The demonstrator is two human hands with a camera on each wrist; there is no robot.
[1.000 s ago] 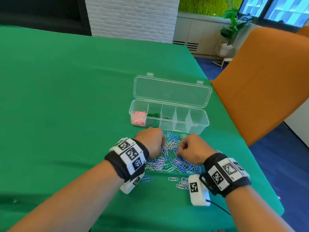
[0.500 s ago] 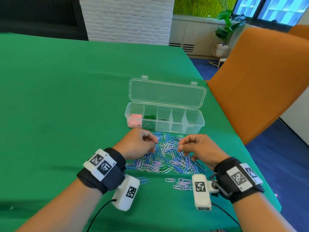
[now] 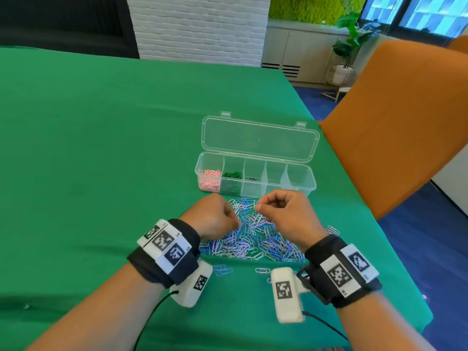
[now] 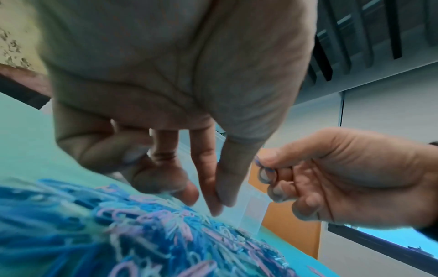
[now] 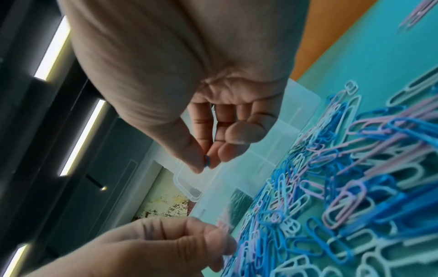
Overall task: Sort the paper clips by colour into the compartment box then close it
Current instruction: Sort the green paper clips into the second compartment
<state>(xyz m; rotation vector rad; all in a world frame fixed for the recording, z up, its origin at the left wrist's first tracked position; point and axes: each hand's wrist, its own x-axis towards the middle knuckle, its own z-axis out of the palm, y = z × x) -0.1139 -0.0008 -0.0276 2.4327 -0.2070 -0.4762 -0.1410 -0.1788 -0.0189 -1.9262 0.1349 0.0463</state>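
Note:
A clear compartment box (image 3: 255, 192) stands open, its lid (image 3: 258, 140) laid back. Pink clips (image 3: 210, 179) fill the leftmost compartment and green clips (image 3: 231, 181) the one beside it. A heap of blue, lilac and white paper clips (image 3: 253, 239) lies in front of the box. My right hand (image 3: 258, 207) hovers over the heap's far edge and pinches a blue clip (image 5: 206, 161) between thumb and forefinger. My left hand (image 3: 236, 221) hangs just above the heap; its thumb and forefinger point down, tips together (image 4: 214, 202), and its curled fingers tuck a bluish clip (image 4: 131, 159).
The green tablecloth (image 3: 101, 148) covers the table. An orange chair back (image 3: 392, 122) stands close behind the box on the right. The table's right edge runs near my right wrist. A few stray clips (image 3: 222, 271) lie near the wrist cameras.
Both hands have lifted off the heap. The right hand has risen towards the box with a blue clip pinched. The left hand has opened from a fist to downward-pointing fingers.

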